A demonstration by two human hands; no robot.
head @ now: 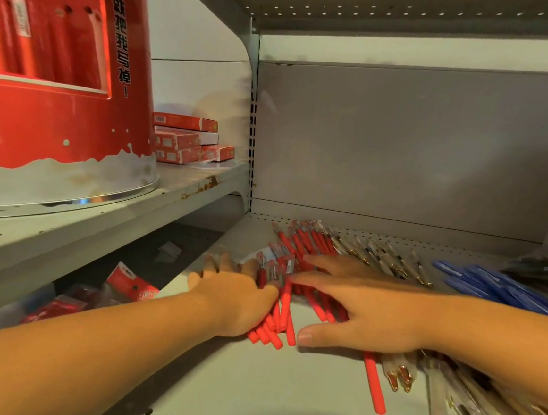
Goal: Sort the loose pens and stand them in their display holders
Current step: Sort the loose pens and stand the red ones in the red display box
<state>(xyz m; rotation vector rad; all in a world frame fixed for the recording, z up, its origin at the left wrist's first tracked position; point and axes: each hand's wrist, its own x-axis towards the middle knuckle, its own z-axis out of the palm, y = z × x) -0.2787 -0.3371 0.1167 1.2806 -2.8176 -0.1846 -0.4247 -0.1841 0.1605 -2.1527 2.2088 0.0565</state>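
L hand (237,300): palm over red pens (285,303), thumb hidden, can't tell grip.
R hand (366,313): flat on same pile, fingers straight, spread.
Pile: on shelf (248,389), below-right of red holder (41,111).
Clear pens (438,400), blue pens (499,289): further right.

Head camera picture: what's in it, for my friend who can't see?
Two hands cover a heap of red pens on a grey shelf, left hand resting on them, right hand spread over them. Clear pens and blue pens lie right; a big red display holder stands upper left.
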